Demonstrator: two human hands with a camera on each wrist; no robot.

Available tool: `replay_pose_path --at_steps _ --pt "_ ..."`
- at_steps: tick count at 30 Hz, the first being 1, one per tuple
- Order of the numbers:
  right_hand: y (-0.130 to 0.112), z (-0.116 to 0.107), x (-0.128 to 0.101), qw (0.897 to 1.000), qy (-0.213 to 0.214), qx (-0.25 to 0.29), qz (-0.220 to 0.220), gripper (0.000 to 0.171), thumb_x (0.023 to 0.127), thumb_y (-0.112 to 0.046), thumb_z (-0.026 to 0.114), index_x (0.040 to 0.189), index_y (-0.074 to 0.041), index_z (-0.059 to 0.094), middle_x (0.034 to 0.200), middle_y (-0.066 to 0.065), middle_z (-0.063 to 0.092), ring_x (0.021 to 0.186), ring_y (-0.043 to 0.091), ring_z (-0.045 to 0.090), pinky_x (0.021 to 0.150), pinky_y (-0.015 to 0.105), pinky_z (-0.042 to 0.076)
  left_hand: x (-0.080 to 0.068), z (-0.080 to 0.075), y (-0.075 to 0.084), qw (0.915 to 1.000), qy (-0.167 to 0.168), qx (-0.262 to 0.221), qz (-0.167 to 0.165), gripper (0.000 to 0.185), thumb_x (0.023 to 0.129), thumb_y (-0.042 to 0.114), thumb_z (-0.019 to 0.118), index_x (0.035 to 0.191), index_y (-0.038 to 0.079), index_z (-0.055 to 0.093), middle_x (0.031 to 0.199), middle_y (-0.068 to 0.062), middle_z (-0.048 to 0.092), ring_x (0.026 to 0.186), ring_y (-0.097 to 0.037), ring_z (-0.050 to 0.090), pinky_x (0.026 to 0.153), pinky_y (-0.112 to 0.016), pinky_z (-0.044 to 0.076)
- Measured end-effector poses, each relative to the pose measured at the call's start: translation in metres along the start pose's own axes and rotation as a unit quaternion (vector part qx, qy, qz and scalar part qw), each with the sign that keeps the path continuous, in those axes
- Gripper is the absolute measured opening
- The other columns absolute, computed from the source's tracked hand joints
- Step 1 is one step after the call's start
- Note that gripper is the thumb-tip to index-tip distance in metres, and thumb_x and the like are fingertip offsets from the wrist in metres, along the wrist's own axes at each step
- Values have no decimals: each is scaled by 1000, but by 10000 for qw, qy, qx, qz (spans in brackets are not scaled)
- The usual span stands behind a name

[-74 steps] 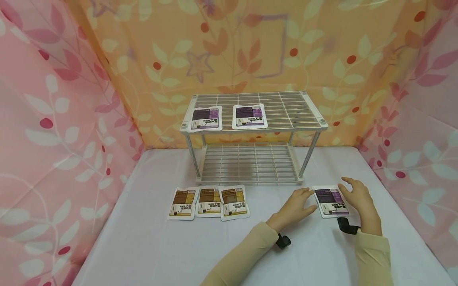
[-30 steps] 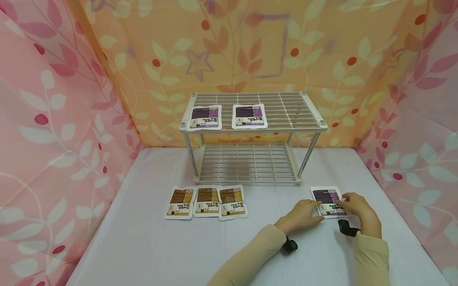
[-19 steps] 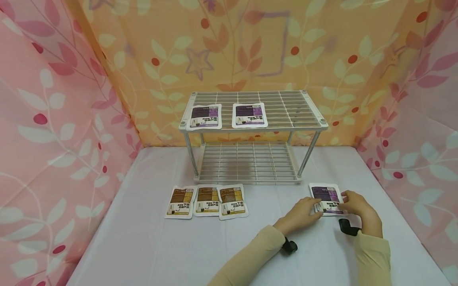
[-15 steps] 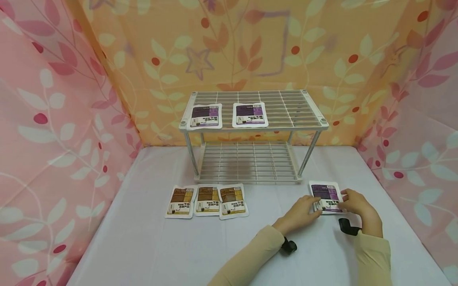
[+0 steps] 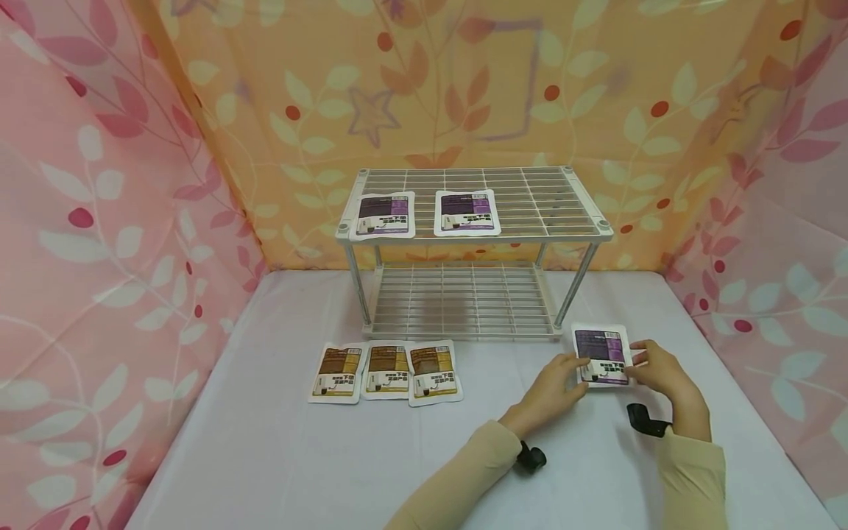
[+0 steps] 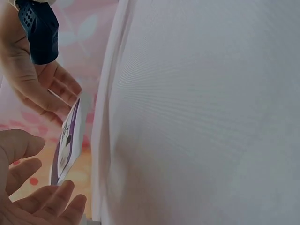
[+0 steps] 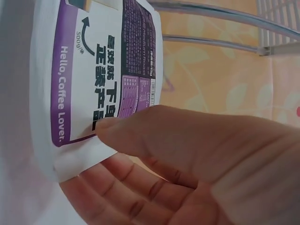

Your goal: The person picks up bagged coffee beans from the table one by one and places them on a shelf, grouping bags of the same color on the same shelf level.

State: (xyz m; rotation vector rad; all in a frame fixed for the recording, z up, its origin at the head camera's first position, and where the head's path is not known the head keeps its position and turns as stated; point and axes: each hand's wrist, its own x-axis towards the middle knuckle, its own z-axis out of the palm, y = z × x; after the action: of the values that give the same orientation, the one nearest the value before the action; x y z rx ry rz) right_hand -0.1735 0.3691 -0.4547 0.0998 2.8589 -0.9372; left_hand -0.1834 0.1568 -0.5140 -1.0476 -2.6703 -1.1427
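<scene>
Rack (image 5: 586, 199), brown pouches (image 5: 387, 368) on table (image 5: 265, 449)

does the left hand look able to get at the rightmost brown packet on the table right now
Probably yes: the head view shows nothing lying between the left hand and the rightmost brown packet, while the right hand pinches the purple packet.

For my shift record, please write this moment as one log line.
right hand: pinches purple packet | left hand: at its edge | rack: two purple packets on top | table: three brown packets
</scene>
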Motion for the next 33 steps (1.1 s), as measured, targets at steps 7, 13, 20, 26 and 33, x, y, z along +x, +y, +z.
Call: replay_pose_path --at_steps 7,13,20,26,33 --pt "-8 1 0 9986 318 390 -132 56 81 -5 63 123 18 34 101 36 53 80 32 62 59 31 51 -2 -8 -1 9978 498 -413 106 45 89 18 57 134 11 50 138 -14 46 126 -20 46 102 -24 37" --pt "-17 0 -1 9963 559 573 -328 54 84 -4 62 124 16 33 105 37 51 93 45 58 64 38 56 -3 -15 0 9900 938 -1040 161 50 84 5 61 133 6 50 137 -16 46 122 -18 48 87 -11 44" --pt "-28 1 -1 9944 708 624 -476 55 86 -9 63 127 12 34 109 35 51 97 47 57 70 43 55 -1 -20 0 9816 1413 -1283 -63 60 76 -7 64 132 6 50 135 -14 48 120 -16 50 80 -13 49" --pt "-36 1 -1 9933 799 592 -584 54 86 -9 63 127 11 34 108 33 52 97 45 58 71 44 55 -1 -25 -2 9764 1566 -1478 -144 61 74 -11 63 132 6 50 134 -14 48 118 -15 51 79 -15 51" --pt "-45 2 -3 9887 1114 549 -842 51 84 -5 63 126 10 37 104 31 55 94 45 58 70 46 53 -1 -29 -6 9723 1647 -1651 -157 60 75 -13 62 132 5 50 131 -11 49 110 -14 55 78 -10 48"
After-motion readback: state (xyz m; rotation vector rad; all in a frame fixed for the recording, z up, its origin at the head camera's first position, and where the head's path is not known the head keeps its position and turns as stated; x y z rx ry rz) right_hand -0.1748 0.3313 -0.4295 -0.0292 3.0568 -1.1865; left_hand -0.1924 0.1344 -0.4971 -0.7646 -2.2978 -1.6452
